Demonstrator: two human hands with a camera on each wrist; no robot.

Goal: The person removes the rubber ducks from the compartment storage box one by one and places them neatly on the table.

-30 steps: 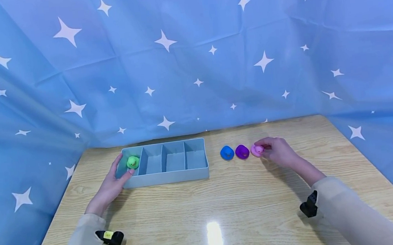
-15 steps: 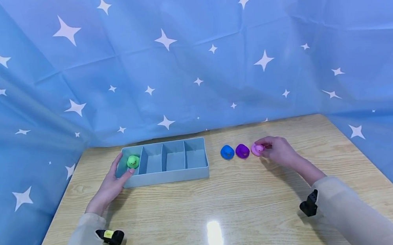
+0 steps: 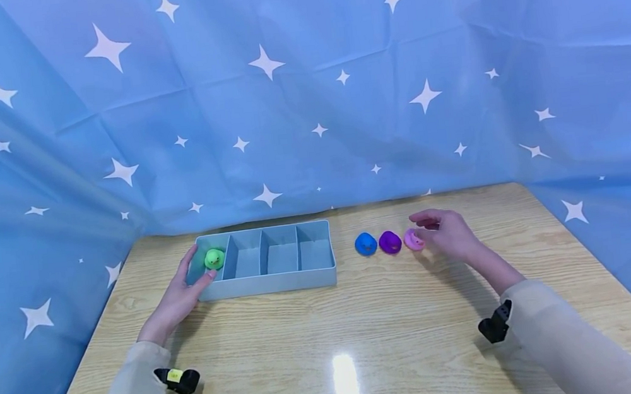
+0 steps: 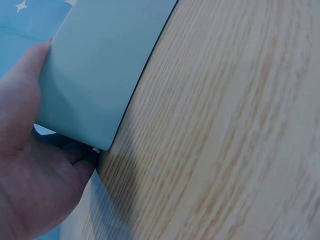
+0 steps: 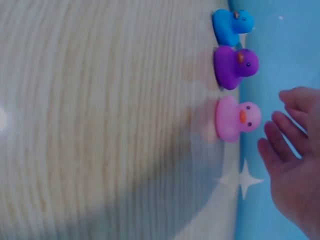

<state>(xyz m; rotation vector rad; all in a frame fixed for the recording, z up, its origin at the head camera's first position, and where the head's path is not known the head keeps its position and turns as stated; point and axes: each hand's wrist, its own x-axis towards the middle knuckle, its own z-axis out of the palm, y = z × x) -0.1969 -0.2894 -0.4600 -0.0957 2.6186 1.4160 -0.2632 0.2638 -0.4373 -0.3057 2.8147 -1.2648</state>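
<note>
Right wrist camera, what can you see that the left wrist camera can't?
Only the right wrist view shows the pink duck, the purple duck, the blue duck and the right hand, its fingers beside the pink duck.

Only the left wrist view shows the box, seen from outside, and the left hand holding its end.

Both show the wooden table and the blue cloth with white stars.

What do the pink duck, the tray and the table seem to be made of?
Pink duck: probably rubber or soft vinyl, smooth with a low sheen; its rounded, molded-looking shape suggests that.
Tray: likely plastic, smooth and fairly matte, with even color and thin walls.
Table: wood or wood-look laminate, given the grain; bright glare suggests a glossy finish.
</note>
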